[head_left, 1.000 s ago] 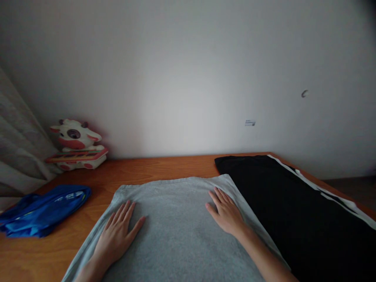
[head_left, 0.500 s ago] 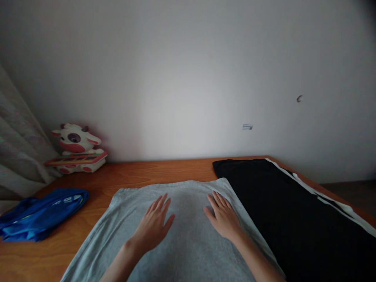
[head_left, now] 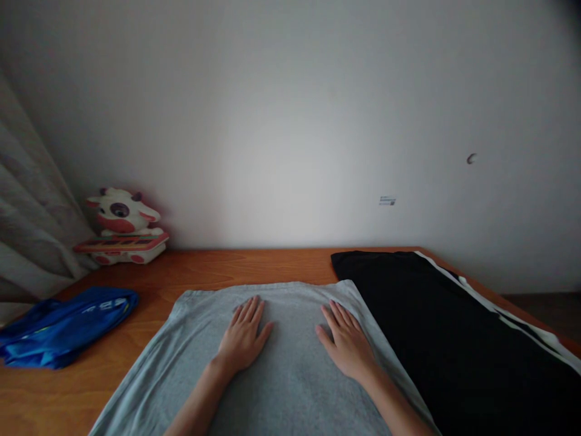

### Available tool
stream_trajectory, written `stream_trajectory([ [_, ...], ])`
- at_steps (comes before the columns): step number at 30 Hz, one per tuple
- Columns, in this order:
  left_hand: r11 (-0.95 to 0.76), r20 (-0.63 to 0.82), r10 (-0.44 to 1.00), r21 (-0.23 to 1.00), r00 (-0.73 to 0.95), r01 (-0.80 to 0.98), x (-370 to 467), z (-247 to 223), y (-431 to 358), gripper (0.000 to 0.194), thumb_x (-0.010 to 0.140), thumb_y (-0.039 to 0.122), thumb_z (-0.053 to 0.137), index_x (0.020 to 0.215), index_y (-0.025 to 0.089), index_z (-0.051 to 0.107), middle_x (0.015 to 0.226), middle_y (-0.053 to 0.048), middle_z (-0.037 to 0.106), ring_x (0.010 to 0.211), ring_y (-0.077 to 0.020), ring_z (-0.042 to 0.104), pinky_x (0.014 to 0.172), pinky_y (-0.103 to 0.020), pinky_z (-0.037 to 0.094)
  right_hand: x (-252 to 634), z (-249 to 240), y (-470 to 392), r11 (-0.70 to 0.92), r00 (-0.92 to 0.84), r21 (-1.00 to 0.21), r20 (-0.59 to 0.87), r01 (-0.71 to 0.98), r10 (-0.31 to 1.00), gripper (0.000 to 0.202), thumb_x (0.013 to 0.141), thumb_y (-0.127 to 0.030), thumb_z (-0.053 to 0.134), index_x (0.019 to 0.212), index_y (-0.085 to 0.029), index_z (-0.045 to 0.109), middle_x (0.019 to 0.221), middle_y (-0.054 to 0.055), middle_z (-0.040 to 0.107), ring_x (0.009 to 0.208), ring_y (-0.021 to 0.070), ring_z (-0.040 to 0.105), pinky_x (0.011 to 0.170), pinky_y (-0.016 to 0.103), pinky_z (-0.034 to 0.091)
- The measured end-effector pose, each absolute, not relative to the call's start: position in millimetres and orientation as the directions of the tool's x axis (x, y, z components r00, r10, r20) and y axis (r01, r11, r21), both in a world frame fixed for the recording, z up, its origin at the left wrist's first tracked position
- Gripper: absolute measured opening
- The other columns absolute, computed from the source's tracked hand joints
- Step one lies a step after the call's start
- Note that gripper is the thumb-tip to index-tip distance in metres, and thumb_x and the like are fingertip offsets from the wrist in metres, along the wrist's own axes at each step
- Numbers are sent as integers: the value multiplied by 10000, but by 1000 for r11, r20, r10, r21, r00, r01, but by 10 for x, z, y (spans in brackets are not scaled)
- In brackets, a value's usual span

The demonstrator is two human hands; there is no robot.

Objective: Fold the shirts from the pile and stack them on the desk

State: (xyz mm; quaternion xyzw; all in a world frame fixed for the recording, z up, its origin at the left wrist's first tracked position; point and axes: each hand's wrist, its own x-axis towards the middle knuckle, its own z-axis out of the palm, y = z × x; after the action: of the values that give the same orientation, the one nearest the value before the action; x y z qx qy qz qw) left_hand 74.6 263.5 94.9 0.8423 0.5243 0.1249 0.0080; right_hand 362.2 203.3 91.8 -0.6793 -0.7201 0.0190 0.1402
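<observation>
A light grey cloth garment (head_left: pixel 290 363) lies spread on the wooden table, its far edge running across the middle of the view. Its kind cannot be made out, since the near part is cut off. My left hand (head_left: pixel 244 336) rests palm down on its left half, fingers stretched out. On the right half, my right hand (head_left: pixel 348 345) lies flat too, thumb apart from the fingers. Neither hand holds anything. Faint creases show in the cloth left of my left hand.
Black clothing with a white side stripe (head_left: pixel 408 321) lies along the right, touching the grey cloth. A folded blue garment (head_left: pixel 72 327) sits at left on the wooden table (head_left: pixel 204 266). Behind it stands a cow-shaped toy keyboard (head_left: pixel 124 227) near a curtain (head_left: pixel 36 212). A wall backs the table.
My left hand has come down flatter onto the grey cloth. My right hand has barely shifted. The view has tilted and turned slightly.
</observation>
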Motion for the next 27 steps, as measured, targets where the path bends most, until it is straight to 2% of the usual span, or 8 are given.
stream_trajectory([
  [2, -388, 224, 909, 153, 351, 909, 635, 911, 2692, 709, 995, 580, 291, 1502, 104, 432, 1600, -164, 367, 1497, -302, 322, 1225, -517, 280, 3622, 918, 2031, 79, -40, -214, 179, 974, 983, 693, 1017, -599, 301, 1529, -150, 434, 1627, 134, 302, 1515, 285, 276, 1238, 474, 233],
  [8, -351, 232, 926, 240, 298, 905, 615, 924, 2726, 672, 987, 552, 329, 1423, 81, 529, 1555, -176, 451, 1467, -303, 386, 1225, -512, 288, 3615, 958, 2026, 71, -42, -197, 145, 978, 988, 695, 1021, -595, 289, 1535, -146, 421, 1633, 140, 284, 1518, 279, 267, 1241, 466, 225],
  [13, -342, 272, 928, 350, 255, 872, 621, 1007, 2769, 562, 975, 515, 372, 1297, 139, 637, 1462, -138, 578, 1354, -277, 534, 1174, -478, 380, 3605, 960, 2009, 77, -41, -214, 168, 974, 985, 685, 1020, -581, 303, 1536, -145, 420, 1627, 139, 302, 1515, 286, 276, 1241, 467, 225],
  [16, -332, 263, 934, 396, 241, 856, 611, 1037, 2802, 511, 973, 493, 369, 1231, 172, 671, 1431, -112, 606, 1302, -257, 573, 1149, -452, 410, 3602, 957, 2001, 77, -36, -216, 184, 973, 982, 667, 1021, -562, 314, 1531, -148, 431, 1623, 138, 313, 1512, 285, 287, 1238, 467, 229],
  [27, -326, 280, 931, 350, 234, 878, 611, 1005, 2809, 435, 954, 425, 419, 1221, 181, 660, 1406, -94, 621, 1296, -250, 577, 1144, -414, 412, 3575, 1003, 1984, 66, -22, -243, 181, 968, 983, 648, 1020, -543, 332, 1521, -150, 447, 1624, 133, 326, 1510, 286, 294, 1236, 456, 222],
])
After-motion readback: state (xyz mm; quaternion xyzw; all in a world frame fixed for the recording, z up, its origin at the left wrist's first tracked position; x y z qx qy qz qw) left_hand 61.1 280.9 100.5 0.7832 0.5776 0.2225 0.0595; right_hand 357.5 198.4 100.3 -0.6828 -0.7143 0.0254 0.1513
